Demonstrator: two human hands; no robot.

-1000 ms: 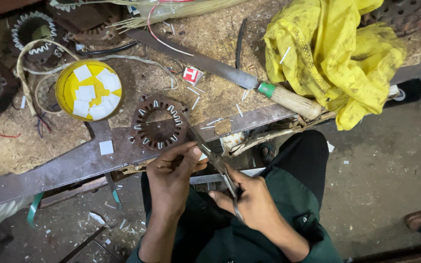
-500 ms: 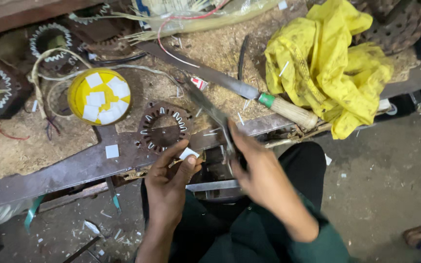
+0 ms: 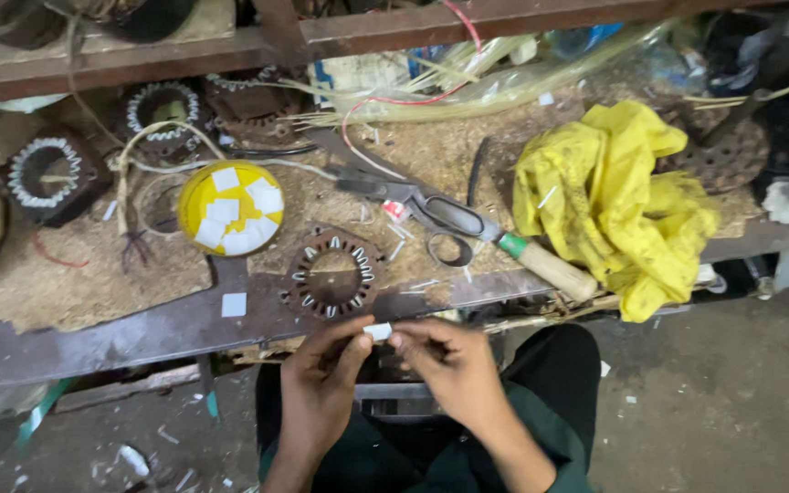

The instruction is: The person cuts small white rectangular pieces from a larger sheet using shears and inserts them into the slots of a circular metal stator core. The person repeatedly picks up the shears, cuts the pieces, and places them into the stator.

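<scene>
My left hand and my right hand meet just below the bench edge. Both pinch one small white paper piece between their fingertips. Directly beyond it on the bench lies a rusty slotted stator ring with white slips in its slots. A pair of large scissors lies on the sawdust to the right of the ring, not touched by either hand. A yellow round tub holding several cut white paper pieces sits to the left of the ring.
A wooden-handled blade with a green collar lies under the scissors. A crumpled yellow cloth covers the bench's right side. Other wound stators and loose wires sit at the back left. My dark-trousered legs are below the bench.
My right hand has put the scissors down on the bench and come back to my left hand. Both hands now hold the small white paper piece. The view has tilted up towards the bench.
</scene>
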